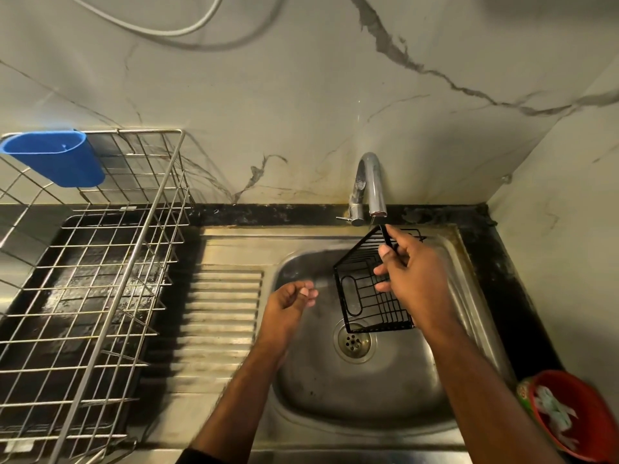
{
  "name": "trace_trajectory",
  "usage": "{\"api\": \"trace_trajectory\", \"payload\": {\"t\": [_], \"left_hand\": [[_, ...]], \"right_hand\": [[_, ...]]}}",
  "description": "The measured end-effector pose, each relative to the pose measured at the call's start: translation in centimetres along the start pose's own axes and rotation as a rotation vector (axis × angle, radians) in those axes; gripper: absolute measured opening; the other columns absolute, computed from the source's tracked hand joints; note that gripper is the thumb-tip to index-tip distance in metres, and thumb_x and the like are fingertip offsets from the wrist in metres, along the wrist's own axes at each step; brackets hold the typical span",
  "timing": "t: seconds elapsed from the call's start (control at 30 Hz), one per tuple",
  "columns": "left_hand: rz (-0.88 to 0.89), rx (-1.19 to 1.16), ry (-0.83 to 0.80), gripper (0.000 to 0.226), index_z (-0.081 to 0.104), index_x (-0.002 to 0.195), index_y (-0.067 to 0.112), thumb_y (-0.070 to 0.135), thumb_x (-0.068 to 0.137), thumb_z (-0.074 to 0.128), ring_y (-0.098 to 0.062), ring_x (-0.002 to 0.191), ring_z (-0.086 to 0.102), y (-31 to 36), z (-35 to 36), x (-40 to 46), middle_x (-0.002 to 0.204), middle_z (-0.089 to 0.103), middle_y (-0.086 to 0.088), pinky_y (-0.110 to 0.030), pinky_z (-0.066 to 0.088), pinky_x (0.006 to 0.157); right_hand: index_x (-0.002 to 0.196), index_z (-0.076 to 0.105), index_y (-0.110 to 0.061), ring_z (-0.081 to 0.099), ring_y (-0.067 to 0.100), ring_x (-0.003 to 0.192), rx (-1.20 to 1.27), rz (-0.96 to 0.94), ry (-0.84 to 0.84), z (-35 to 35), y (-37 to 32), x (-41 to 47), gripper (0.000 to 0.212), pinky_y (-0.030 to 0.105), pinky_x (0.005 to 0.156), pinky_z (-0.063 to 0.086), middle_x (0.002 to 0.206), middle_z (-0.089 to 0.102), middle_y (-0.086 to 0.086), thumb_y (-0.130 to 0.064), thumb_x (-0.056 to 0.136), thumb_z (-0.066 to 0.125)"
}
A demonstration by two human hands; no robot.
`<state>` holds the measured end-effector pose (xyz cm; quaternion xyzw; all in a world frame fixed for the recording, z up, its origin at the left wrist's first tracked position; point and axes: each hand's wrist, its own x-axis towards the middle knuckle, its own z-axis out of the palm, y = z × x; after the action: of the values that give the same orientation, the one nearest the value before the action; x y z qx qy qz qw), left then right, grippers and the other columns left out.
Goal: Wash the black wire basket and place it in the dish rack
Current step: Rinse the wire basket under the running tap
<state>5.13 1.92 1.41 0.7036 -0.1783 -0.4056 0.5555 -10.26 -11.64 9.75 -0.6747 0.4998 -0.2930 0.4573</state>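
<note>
My right hand [413, 272] grips the black wire basket [363, 296] by its upper edge, holding it tilted over the steel sink [335, 390], just under the tap spout [376, 192]. A thin stream of water falls from the spout onto the basket's top corner. My left hand [291, 298] hovers over the sink's left side with fingers loosely curled, holding nothing, a short way left of the basket. The metal dish rack [100, 279] stands on the counter to the left with no dishes in it.
A blue plastic holder [57, 159] hangs on the rack's back left corner. The ribbed drainboard [221, 313] lies between rack and sink. A red bowl [576, 416] with scraps sits at the right front. The drain [353, 341] is below the basket. Marble wall behind.
</note>
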Motion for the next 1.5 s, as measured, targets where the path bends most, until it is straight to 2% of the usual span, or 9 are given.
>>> {"api": "trace_trajectory", "payload": {"t": [0.33, 0.5, 0.67, 0.73, 0.87, 1.07, 1.2, 1.3, 1.5], "left_hand": [[-0.016, 0.031, 0.002, 0.018, 0.070, 0.115, 0.009, 0.015, 0.103, 0.058, -0.009, 0.090, 0.070, 0.8, 1.1, -1.6, 0.108, 0.076, -0.009, -0.008, 0.050, 0.068], [-0.047, 0.074, -0.031, 0.018, 0.066, 0.110, 0.019, 0.031, 0.104, 0.055, -0.015, 0.101, 0.068, 0.8, 2.5, -3.1, 0.109, 0.073, -0.001, -0.040, 0.050, 0.099], [-0.191, -0.022, 0.003, 0.069, 0.055, 0.140, 0.013, 0.065, 0.101, 0.031, -0.030, 0.132, 0.053, 1.2, 3.5, -4.3, 0.140, 0.060, -0.010, -0.053, 0.036, 0.114], [-0.208, -0.124, 0.018, 0.073, 0.063, 0.127, 0.015, 0.070, 0.099, 0.024, -0.033, 0.127, 0.059, 1.7, 3.5, -4.7, 0.131, 0.067, -0.013, -0.057, 0.034, 0.115], [-0.087, -0.165, -0.009, 0.045, 0.065, 0.096, 0.029, 0.059, 0.104, 0.032, -0.032, 0.115, 0.064, 3.1, 3.3, -5.4, 0.108, 0.073, -0.004, -0.051, 0.041, 0.104], [-0.058, -0.190, -0.002, 0.040, 0.066, 0.121, 0.019, 0.049, 0.097, 0.059, -0.024, 0.112, 0.067, 2.9, 2.7, -5.1, 0.114, 0.075, -0.004, -0.052, 0.050, 0.103], [-0.034, -0.186, -0.039, 0.078, 0.067, 0.127, 0.015, 0.056, 0.064, 0.087, -0.026, 0.112, 0.066, 3.0, 1.6, -5.3, 0.115, 0.074, -0.005, -0.056, 0.047, 0.106], [0.067, -0.106, -0.112, 0.053, 0.068, 0.127, 0.015, 0.021, 0.077, 0.085, -0.030, 0.117, 0.066, 2.8, 0.9, -5.3, 0.120, 0.074, -0.010, -0.051, 0.048, 0.106], [0.194, 0.053, -0.159, 0.064, 0.062, 0.131, 0.020, -0.009, 0.076, 0.079, -0.010, 0.129, 0.057, 2.5, 0.0, -5.2, 0.131, 0.067, 0.009, -0.033, 0.049, 0.107]], "right_hand": [[0.141, 0.053, -0.026, 0.070, 0.005, 0.072, -0.001, -0.006, 0.046, -2.7, -0.9, -2.4, 0.044, 0.025, 0.055, 0.059, 0.091, 0.063, -0.011, -0.026, 0.097, 0.061], [0.094, 0.068, -0.036, 0.059, 0.014, 0.064, 0.027, -0.022, 0.138, -5.3, -0.5, -3.5, 0.024, 0.031, 0.058, 0.054, 0.075, 0.064, 0.004, -0.057, 0.092, 0.056], [0.088, 0.069, -0.018, 0.048, 0.007, 0.054, 0.389, 0.140, 0.267, -8.2, -0.1, -4.9, 0.050, 0.022, 0.050, 0.041, 0.067, 0.059, -0.001, -0.065, 0.091, 0.052], [0.091, 0.067, -0.012, 0.046, 0.007, 0.053, 0.519, 0.179, 0.309, -9.3, 0.3, -5.5, 0.052, 0.022, 0.048, 0.039, 0.066, 0.058, -0.001, -0.062, 0.093, 0.052], [0.079, 0.059, -0.018, 0.048, 0.012, 0.056, 0.597, 0.182, 0.335, -10.3, 1.3, -6.0, 0.047, 0.025, 0.059, 0.046, 0.062, 0.051, -0.001, -0.061, 0.095, 0.048], [0.119, 0.064, -0.019, 0.059, 0.014, 0.115, 0.542, 0.212, 0.201, -10.7, 3.0, -5.3, 0.056, 0.042, 0.109, 0.039, 0.113, 0.066, -0.006, -0.064, 0.087, 0.058], [0.099, 0.069, -0.019, 0.055, 0.006, 0.107, 0.286, 0.184, 0.124, -10.6, 3.2, -4.7, 0.030, 0.035, 0.093, 0.036, 0.105, 0.067, -0.009, -0.045, 0.099, 0.054], [0.099, 0.064, -0.024, 0.057, 0.009, 0.092, 0.075, 0.142, 0.075, -10.2, 3.3, -4.2, 0.032, 0.028, 0.073, 0.044, 0.096, 0.063, -0.005, -0.050, 0.101, 0.046], [0.082, 0.063, -0.042, 0.054, 0.021, 0.121, 0.107, 0.239, 0.038, -8.6, 4.1, -3.1, 0.043, 0.042, 0.096, 0.039, 0.125, 0.065, -0.002, -0.074, 0.092, 0.037]]}}
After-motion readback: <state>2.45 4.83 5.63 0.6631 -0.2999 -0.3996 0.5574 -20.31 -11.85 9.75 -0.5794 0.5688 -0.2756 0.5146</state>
